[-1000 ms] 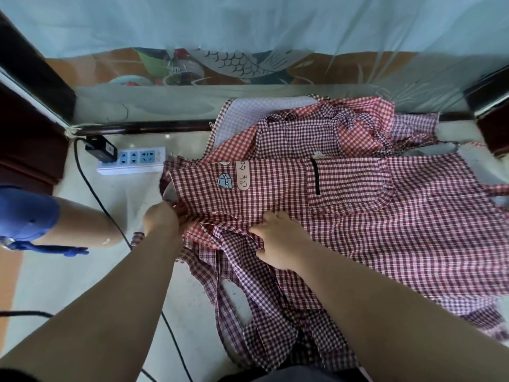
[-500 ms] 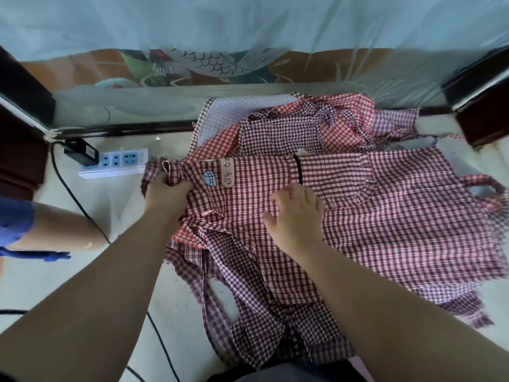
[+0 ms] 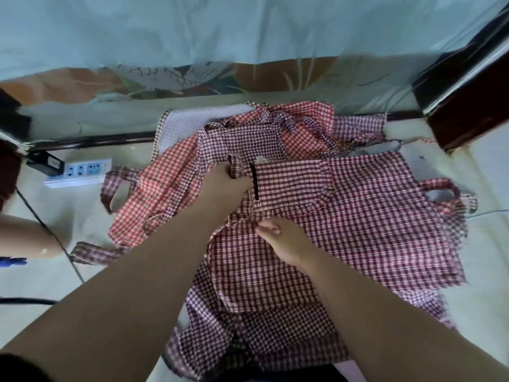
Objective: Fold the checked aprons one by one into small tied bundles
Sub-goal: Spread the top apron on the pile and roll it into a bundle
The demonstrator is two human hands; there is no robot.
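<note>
Left hand point(image 3: 223, 186) grips the apron point(image 3: 363, 216), spread lengthwise left to right.

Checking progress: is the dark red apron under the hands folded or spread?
Partly folded: the left hand holds one edge of the dark red apron over its middle; the right side lies spread.

Only one camera here, worn on the person's head. It looks forward and steeply down at the pale floor point(image 3: 82, 221), close enough that both forearms run in from the bottom edge and the left hand point(image 3: 223, 186) and right hand point(image 3: 286, 241) sit mid-frame over the checked aprons point(image 3: 371, 216). The wide lens takes in the curtain point(image 3: 248, 28) along the top.
</note>
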